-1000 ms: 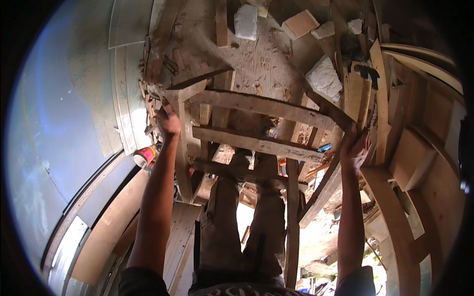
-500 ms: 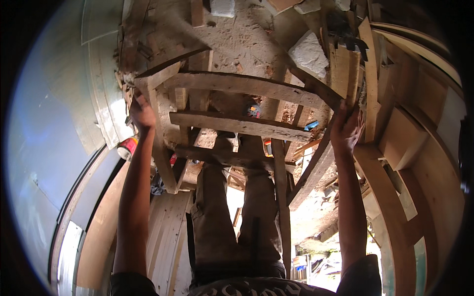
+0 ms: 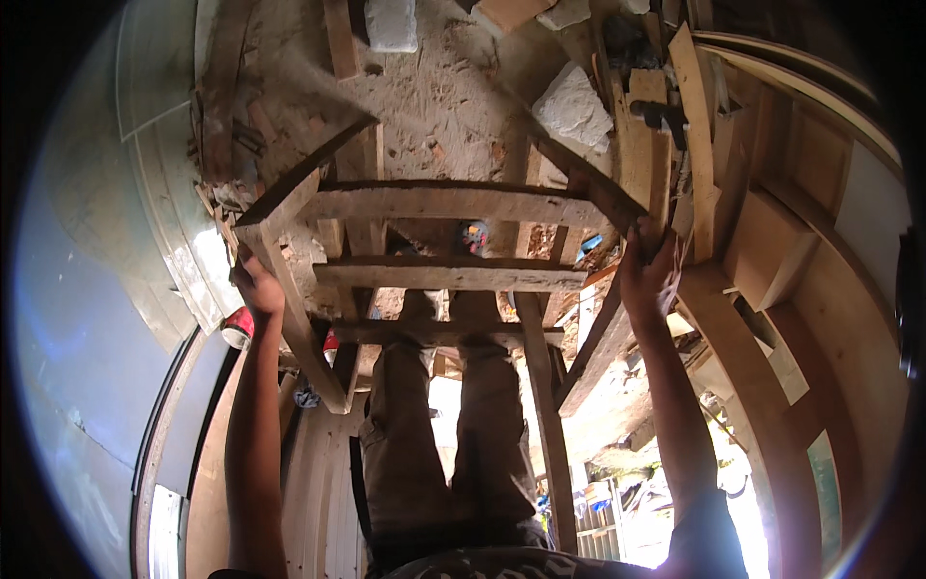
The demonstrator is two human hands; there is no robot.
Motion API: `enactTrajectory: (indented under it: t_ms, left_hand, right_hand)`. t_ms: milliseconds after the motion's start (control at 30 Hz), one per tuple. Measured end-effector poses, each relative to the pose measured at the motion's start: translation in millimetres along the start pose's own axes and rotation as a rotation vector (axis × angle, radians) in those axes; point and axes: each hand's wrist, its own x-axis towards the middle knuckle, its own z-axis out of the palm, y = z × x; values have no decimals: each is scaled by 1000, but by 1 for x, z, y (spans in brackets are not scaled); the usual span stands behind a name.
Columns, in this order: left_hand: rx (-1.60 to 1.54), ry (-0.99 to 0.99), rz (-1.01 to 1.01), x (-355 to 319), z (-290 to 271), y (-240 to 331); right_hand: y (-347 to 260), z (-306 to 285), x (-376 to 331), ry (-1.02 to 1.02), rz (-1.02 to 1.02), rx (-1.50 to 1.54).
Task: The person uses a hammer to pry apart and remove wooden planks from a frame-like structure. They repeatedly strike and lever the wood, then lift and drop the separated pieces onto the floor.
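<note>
the person's left hand (image 3: 256, 288) grips the left side of a rough wooden frame (image 3: 449, 203) near its corner, though the fingertips slip out of my sight behind the wood; the right hand (image 3: 651, 270) is closed around the frame's right side, its thumb and fingers partly in shadow. the frame spans the middle, between the two hands, its crossbars running left to right in front of the person's legs (image 3: 405, 454) and covering parts of them. a blue scrap (image 3: 588, 248) beyond the right end of the crossbars is too small for me to make out. at the far edge, a pale block (image 3: 391, 24) is cut off. to the left, a red container (image 3: 236, 326) sits half hidden by the left forearm (image 3: 253, 425), and i can't see what it holds.
</note>
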Motion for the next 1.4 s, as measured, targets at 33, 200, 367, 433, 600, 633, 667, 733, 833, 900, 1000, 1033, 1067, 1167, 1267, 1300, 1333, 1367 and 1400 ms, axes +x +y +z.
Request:
enactTrajectory:
  t_ms: [33,200,367,433,600,633,667,733,833,900,1000,1033,1067,1167,1267,1300,1333,1367,1400]
  left_hand:
    - [-95,-66,-44,5,2,15]
    - [-68,-59,7,-1,-4,36]
    - [-17,-71,82,3,-11,32]
    - [-176,-88,10,6,-7,45]
    - [-197,-17,-149,-6,-3,66]
    - [-210,37,-171,-3,-2,69]
    - [-148,-15,-58,-3,-3,50]
    - [-51,-71,180,6,-3,22]
    - [-63,-56,140,5,4,20]
    - [-141,-65,88,10,4,48]
    - [-226,-111,-15,1,-12,65]
    - [-248,-124,-30,-1,-15,64]
    - [-271,-138,-45,-1,-16,61]
    - [-204,-94,13,1,-6,48]
    - [-264,-150,-80,5,-8,62]
    - [-263,-156,-75,6,-7,63]
    - [-260,-165,-71,4,-8,62]
    - [-258,-175,-67,2,-7,60]
    - [-223,-161,-44,2,-3,53]
  right_hand:
    - [0,-2,0,-23,9,-9]
    - [-9,-4,4,23,57,4]
    - [-14,-3,6,-34,128,34]
    - [-12,-5,4,-22,145,7]
    - [-1,-8,3,6,59,69]
    - [-6,-5,5,26,59,52]
    - [-11,-3,6,43,59,31]
    - [-15,-2,5,59,44,11]
    - [-11,-5,7,67,10,24]
    - [-2,-3,4,68,8,46]
    - [-5,-2,4,58,-8,-10]
    - [-9,-1,5,74,14,-15]
    - [-13,1,5,89,35,-20]
    - [-18,0,5,90,47,-41]
    - [-17,0,4,96,12,-59]
    - [-16,0,4,102,-3,-64]
    - [-14,-1,4,96,-11,-49]
    - [-12,-2,4,91,-18,-35]
    - [-9,-3,4,85,-25,-21]
